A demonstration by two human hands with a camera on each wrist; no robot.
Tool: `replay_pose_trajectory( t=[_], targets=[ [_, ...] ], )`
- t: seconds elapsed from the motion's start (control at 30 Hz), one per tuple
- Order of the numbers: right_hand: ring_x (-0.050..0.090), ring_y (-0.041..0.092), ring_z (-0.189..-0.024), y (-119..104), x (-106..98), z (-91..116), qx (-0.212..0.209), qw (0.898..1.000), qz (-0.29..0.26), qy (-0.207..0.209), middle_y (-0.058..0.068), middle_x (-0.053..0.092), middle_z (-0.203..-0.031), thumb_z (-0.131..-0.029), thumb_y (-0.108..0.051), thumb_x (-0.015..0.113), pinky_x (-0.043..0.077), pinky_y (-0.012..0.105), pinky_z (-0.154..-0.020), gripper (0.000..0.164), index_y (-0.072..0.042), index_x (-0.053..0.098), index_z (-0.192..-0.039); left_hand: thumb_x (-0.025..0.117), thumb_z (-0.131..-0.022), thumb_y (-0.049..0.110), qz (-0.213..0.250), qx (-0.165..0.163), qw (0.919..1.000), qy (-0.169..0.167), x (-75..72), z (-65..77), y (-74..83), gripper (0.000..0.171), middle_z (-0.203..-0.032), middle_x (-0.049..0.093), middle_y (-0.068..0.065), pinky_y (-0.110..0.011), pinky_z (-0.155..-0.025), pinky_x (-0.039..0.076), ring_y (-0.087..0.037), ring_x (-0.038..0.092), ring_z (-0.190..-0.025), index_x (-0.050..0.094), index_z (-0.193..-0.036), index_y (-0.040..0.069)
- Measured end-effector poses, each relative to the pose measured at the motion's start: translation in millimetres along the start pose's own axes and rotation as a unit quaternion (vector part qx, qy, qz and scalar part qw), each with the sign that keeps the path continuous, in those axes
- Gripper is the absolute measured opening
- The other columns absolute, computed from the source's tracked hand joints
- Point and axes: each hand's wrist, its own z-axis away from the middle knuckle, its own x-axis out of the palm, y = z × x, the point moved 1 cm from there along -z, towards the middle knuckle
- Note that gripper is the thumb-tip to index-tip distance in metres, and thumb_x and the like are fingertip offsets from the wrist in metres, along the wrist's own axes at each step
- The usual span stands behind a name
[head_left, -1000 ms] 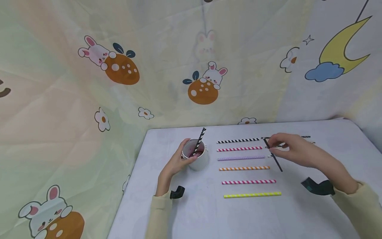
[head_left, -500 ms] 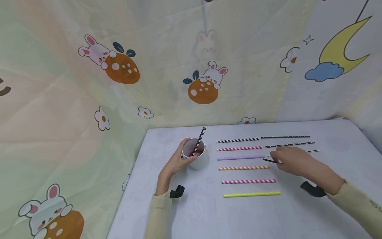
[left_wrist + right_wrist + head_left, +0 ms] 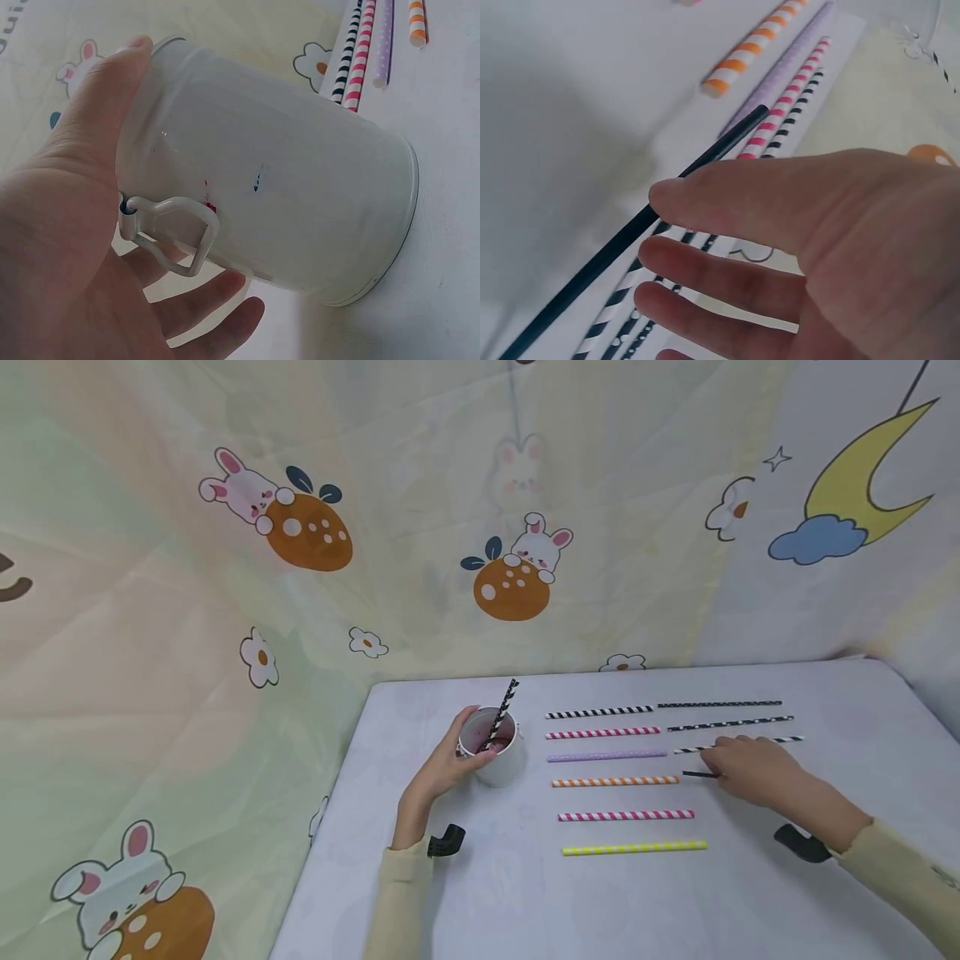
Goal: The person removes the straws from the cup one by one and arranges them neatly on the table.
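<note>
My left hand grips a small white pail, thumb and fingers about its rim. A wire loop hangs from the pail's side, and a black-and-white paper straw leans inside. At the right, my right hand pinches a plain black straw low over the table; in the right wrist view the thumb presses along it. In the head view much of that straw is hidden by the hand. Just beyond lie a black-and-white striped straw, a white-dotted black straw and a finely dotted black straw.
Left of these, a column of straws runs toward me: black-striped, red-striped, purple, orange-striped, pink-striped and yellow. All lie on a white table before a printed cloth backdrop.
My right hand has moved nearer to me with the black straw and then slightly right, turning the straw sideways beside the orange-striped one. My left hand and the pail have stayed put.
</note>
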Motion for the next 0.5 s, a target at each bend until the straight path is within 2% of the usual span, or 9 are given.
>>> replay_pose_trajectory(
  t=[0.07,0.2,0.33,0.5],
  targets=[
    [0.053,0.018,-0.065,1.7,2.3,0.9,-0.001,1.000,0.006,0.009,-0.002,0.057,-0.073,-0.080,-0.006,0.078,0.044,0.038,-0.057,0.016,-0.015,0.065,-0.078,0.072,-0.092,0.024,-0.001,-0.001,1.0000,0.007,1.0,-2.1,-7.1,0.087,-0.156,0.038,-0.017,-0.060,-0.113,0.031,-0.038,0.037,-0.143,0.019,-0.160,0.025],
    [0.052,0.018,-0.065,3.4,7.1,2.1,0.003,1.000,0.005,0.014,-0.002,0.058,-0.073,-0.080,-0.005,0.078,0.045,0.038,-0.058,0.019,-0.016,0.064,-0.077,0.075,-0.090,0.028,0.005,0.001,0.9998,0.021,1.8,-2.3,-10.8,0.085,-0.152,0.043,-0.012,-0.057,-0.111,0.034,-0.033,0.042,-0.139,0.023,-0.158,0.034],
    [0.053,0.019,-0.066,3.5,11.8,1.8,0.011,1.000,0.006,0.015,-0.001,0.058,-0.074,-0.080,-0.004,0.079,0.047,0.041,-0.061,0.019,-0.015,0.064,-0.077,0.077,-0.089,0.033,0.007,0.009,0.9995,0.028,2.3,-1.5,-11.3,0.084,-0.148,0.047,-0.008,-0.054,-0.109,0.037,-0.030,0.046,-0.135,0.027,-0.156,0.034],
    [0.055,0.021,-0.068,3.4,15.6,0.6,0.026,1.000,0.005,0.012,0.000,0.059,-0.075,-0.079,-0.004,0.080,0.049,0.044,-0.064,0.017,-0.013,0.066,-0.078,0.077,-0.087,0.041,0.002,0.003,0.9995,0.031,3.5,-1.3,-10.9,0.085,-0.148,0.046,-0.005,-0.056,-0.108,0.038,-0.028,0.045,-0.135,0.027,-0.156,0.034]
  ],
)
